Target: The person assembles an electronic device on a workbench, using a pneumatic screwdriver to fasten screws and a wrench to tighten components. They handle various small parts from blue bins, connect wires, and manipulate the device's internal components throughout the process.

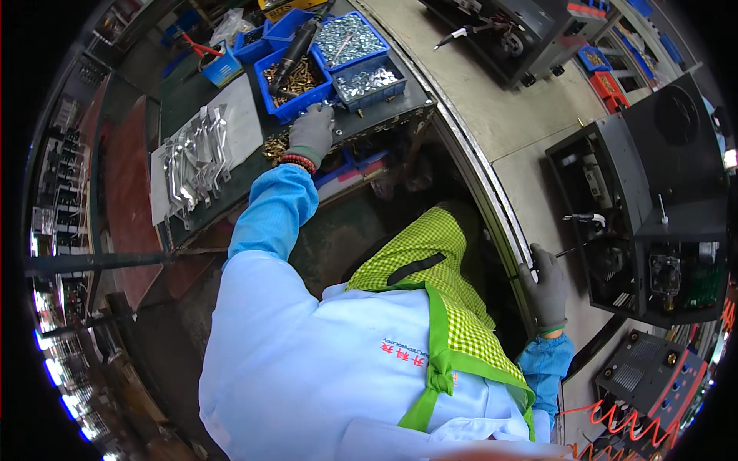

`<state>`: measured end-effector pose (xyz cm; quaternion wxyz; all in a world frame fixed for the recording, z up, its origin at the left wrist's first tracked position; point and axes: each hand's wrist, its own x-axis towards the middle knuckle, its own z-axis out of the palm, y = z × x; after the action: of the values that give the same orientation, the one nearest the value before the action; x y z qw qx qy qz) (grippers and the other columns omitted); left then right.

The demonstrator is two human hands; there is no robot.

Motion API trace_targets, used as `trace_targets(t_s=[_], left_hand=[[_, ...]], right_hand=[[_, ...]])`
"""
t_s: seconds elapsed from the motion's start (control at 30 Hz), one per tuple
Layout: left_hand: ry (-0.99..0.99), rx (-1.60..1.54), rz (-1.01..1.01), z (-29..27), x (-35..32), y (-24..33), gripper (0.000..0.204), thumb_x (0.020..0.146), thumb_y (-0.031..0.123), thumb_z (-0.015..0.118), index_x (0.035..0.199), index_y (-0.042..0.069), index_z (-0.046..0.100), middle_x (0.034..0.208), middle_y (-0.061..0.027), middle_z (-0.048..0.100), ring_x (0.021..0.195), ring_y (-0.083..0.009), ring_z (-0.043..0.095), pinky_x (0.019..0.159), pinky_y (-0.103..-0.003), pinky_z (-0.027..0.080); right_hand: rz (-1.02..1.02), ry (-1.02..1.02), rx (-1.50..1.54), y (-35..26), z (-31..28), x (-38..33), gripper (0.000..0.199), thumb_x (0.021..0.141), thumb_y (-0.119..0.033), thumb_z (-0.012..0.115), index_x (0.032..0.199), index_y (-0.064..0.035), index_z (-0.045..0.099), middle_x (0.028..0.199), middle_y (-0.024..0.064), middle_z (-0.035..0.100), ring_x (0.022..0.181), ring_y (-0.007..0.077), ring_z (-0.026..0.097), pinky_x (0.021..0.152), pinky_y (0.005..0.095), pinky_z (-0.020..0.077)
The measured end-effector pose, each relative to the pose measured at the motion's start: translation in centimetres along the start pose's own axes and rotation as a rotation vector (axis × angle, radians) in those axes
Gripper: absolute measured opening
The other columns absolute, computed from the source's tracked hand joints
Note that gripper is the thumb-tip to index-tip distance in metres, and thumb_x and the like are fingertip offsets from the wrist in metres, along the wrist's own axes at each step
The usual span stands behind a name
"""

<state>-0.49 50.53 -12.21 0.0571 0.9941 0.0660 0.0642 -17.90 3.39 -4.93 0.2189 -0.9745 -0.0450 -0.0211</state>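
The open black metal housing stands on the pale workbench at the person's right, its near side uncovered so that wiring and fittings inside show; nothing in view tells how many fasteners already sit in it, so the assembly reads as under way rather than finished; the right hand, in a grey glove, is closed around the handle of a slim dark screwdriver whose shaft points into the housing's open side; the left hand, gloved the same way, reaches across to the left and rests with curled fingers over a loose heap of brass-coloured screws at the foot of the blue parts bins; whether it has a screw pinched cannot be told, since the fingertips are hidden; my judgement is that a fastener is being fetched and the driving of it is not yet done; beside the heap lies a fan of bright metal brackets on a pale sheet, and a second black housing waits further right.
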Motion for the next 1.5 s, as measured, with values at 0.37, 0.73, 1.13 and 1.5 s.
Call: trace_targets(t_s=[0.37, 0.73, 1.13, 1.5], left_hand=[[0.744, -0.729, -0.394, -4.1, -1.0, -30.3, 0.025, 0.093, 0.015, 0.046, 0.103, 0.001, 0.064, 0.101, -0.0143, 0.064, 0.096, -0.0257, 0.062, 0.084, -0.041, 0.053], [0.058, -0.043, -0.775, -3.2, -4.7, -42.5, 0.041, 0.090, 0.036, 0.044, 0.099, 0.002, 0.066, 0.103, -0.0191, 0.064, 0.096, -0.0367, 0.061, 0.082, -0.046, 0.049], [0.342, -0.124, -0.046, -19.8, 0.8, -22.3, 0.038, 0.093, 0.032, 0.050, 0.105, 0.000, 0.064, 0.091, -0.0156, 0.067, 0.081, -0.0238, 0.062, 0.076, -0.033, 0.048], [-0.472, -0.968, 1.277, -7.5, -11.7, 30.2, 0.019, 0.084, 0.014, 0.064, 0.101, 0.003, 0.064, 0.086, -0.0143, 0.065, 0.075, -0.0258, 0.063, 0.068, -0.035, 0.051]], right_hand=[[0.078, -0.008, 0.016, 3.3, 1.0, -4.4, 0.038, 0.083, -0.014, 0.062, 0.120, -0.0041, 0.057, 0.098, 0.0133, 0.062, 0.084, 0.0277, 0.062, 0.075, 0.0379, 0.0506], [0.042, 0.039, 0.013, 2.1, 1.8, -4.4, 0.036, 0.081, -0.014, 0.064, 0.116, -0.0051, 0.059, 0.094, 0.0121, 0.062, 0.079, 0.0260, 0.062, 0.070, 0.0375, 0.0512], [0.070, -0.060, 0.213, 1.3, 1.1, -4.2, 0.041, 0.082, -0.020, 0.067, 0.118, -0.0033, 0.058, 0.100, 0.0171, 0.063, 0.090, 0.0319, 0.062, 0.080, 0.0395, 0.0498], [0.207, 0.350, 1.057, -3.3, -3.2, -4.2, 0.037, 0.090, -0.026, 0.062, 0.114, 0.0021, 0.057, 0.092, 0.0078, 0.061, 0.081, 0.0119, 0.057, 0.073, 0.0280, 0.0489]])
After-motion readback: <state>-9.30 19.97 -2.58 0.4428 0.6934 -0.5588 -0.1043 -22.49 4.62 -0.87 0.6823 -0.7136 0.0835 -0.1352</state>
